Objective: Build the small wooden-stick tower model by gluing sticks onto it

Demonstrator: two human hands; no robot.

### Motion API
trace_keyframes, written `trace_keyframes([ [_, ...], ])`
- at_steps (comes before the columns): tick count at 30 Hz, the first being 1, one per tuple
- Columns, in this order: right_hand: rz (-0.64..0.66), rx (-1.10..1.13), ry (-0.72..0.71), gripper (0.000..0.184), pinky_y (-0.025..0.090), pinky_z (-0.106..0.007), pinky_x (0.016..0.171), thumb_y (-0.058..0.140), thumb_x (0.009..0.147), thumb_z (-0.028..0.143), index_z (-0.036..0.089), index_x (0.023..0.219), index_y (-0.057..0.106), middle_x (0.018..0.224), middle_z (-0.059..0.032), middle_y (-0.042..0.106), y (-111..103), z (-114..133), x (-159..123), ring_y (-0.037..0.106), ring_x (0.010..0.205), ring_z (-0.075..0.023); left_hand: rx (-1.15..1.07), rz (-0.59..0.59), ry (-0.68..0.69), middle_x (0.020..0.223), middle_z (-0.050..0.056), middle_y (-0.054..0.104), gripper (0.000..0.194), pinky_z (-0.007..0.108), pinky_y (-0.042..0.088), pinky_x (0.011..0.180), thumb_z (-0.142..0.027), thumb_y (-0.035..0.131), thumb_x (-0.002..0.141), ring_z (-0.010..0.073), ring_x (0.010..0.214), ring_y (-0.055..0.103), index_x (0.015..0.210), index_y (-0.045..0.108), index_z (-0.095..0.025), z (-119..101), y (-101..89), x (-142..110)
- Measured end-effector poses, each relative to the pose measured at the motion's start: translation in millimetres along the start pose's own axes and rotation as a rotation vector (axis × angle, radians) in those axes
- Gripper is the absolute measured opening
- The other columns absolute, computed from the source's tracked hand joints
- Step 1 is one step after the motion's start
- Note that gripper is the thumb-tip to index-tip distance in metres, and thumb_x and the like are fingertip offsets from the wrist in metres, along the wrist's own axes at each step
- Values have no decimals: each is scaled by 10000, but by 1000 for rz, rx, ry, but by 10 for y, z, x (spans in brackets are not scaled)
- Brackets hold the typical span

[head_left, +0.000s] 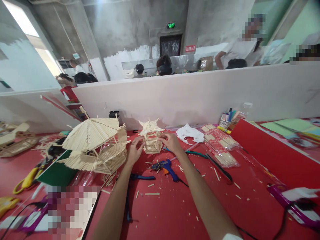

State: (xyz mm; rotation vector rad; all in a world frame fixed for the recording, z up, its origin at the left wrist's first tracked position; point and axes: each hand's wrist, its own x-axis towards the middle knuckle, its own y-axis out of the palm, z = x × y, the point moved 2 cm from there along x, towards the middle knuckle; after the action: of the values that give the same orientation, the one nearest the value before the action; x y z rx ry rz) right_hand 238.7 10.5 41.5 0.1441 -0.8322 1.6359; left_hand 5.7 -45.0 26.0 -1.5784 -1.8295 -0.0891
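A small pavilion model [151,138] made of thin wooden sticks stands on the red table [175,206] in the middle distance. My left hand [134,150] grips its left side with curled fingers. My right hand [170,141] pinches its right upper edge. Both hands touch the small model. A much larger stick pavilion [96,145] with a wide roof sits just left of my left hand. A blue and orange glue gun [165,166] lies on the table just in front of the small model.
Packs of wooden sticks [220,145] lie to the right, with a white crumpled cloth [190,133] and a cup of pens [228,120]. Yellow-handled scissors [27,180] lie at left. Loose stick offcuts litter the table. A white partition [200,93] stands behind; other people work beyond it.
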Motion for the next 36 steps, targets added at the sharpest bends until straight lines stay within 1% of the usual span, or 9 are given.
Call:
trace_keyframes([
  [3,-18,3,6,235,520,-313,745,669,875,416,197,843,746,828,-64,766,16,-21,5,685,735,-200,117,-27,108,1267,108,688,250,446,468,1089,-356,561,960,242,1201,624,1100,711,-212,-34,-8,-9],
  [6,-28,27,5,218,526,-318,758,666,874,396,200,815,739,837,-65,769,12,-28,4,690,747,-202,148,-66,183,1229,98,712,261,431,492,1071,-354,545,980,221,1169,649,1110,725,-216,-20,-12,-17],
  [11,-6,102,-2,159,542,-316,762,639,877,331,195,882,722,901,-71,778,-29,-37,-12,730,842,-215,196,-86,232,1231,81,719,261,405,515,1058,-329,529,993,199,1162,663,1118,737,-234,80,-9,-23],
  [17,3,182,42,170,542,-317,790,660,838,314,181,937,696,953,-82,768,-37,-59,-16,730,898,-215,230,-109,242,1242,78,720,265,420,519,1068,-322,534,991,202,1163,672,1149,728,-235,141,-2,-31],
  [23,22,219,60,160,538,-339,814,675,817,309,181,906,714,939,-92,775,-33,-41,-13,730,898,-231,276,-107,275,1243,82,717,265,428,526,1059,-295,516,996,204,1160,672,1152,722,-235,75,-3,-44],
  [27,36,263,76,157,534,-357,822,685,798,328,185,858,709,898,-89,773,-27,-42,-3,729,893,-251,209,-129,252,1222,117,711,218,433,556,1008,-330,578,964,228,1143,677,1079,710,-200,10,51,-29],
  [31,41,324,106,208,529,-359,831,714,775,383,185,834,688,874,-79,762,5,-60,4,719,886,-250,134,-135,210,1250,138,687,219,399,603,910,-358,612,938,232,1097,694,1052,685,-186,30,117,-17],
  [33,46,355,130,245,529,-352,819,736,759,411,185,828,674,871,-75,756,31,-74,1,713,875,-244,123,-131,201,1244,132,689,211,409,599,923,-360,612,936,233,1103,690,1041,686,-193,61,112,-24],
  [36,83,404,174,295,531,-332,757,760,739,451,183,803,654,823,-64,742,61,-95,-18,706,816,-228,95,-99,200,1238,125,689,191,426,589,950,-357,633,921,237,1116,682,1017,695,-202,90,58,-55],
])
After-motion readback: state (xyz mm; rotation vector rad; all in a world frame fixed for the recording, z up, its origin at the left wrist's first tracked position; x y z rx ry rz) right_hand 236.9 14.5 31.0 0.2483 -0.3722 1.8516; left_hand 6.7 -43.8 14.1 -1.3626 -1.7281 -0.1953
